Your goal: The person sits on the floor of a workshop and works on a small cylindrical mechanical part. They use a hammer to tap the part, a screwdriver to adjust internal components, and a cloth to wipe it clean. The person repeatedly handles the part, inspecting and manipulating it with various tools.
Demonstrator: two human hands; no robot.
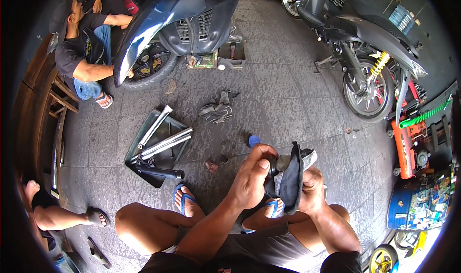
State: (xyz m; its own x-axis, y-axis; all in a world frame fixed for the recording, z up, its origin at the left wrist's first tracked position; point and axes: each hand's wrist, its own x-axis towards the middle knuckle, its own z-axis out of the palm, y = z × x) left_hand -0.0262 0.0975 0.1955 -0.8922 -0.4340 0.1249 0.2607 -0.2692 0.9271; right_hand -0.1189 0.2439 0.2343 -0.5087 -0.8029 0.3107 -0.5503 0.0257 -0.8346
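Observation:
Above my knees, both hands work close together on a black and grey cloth [289,184], a rag by its look. My left hand [252,177] is closed, its fingers curled round a small dark rounded part [273,169] that is mostly hidden against the cloth. My right hand [313,189] grips the cloth from the other side, with a grey fold sticking out above the fingers. A blue round cap [254,140] lies on the floor just beyond my left hand. Left of it are a small dark ring [224,159] and a reddish-brown scrap [211,166].
A dark tray [130,150] holds silver fork tubes [165,144] and a black tube [161,172]. Ahead lies a crumpled grey rag [217,111]. Motorcycles [370,76] stand far left and right; a person [86,57] crouches by one. An orange compressor [403,148] stands right.

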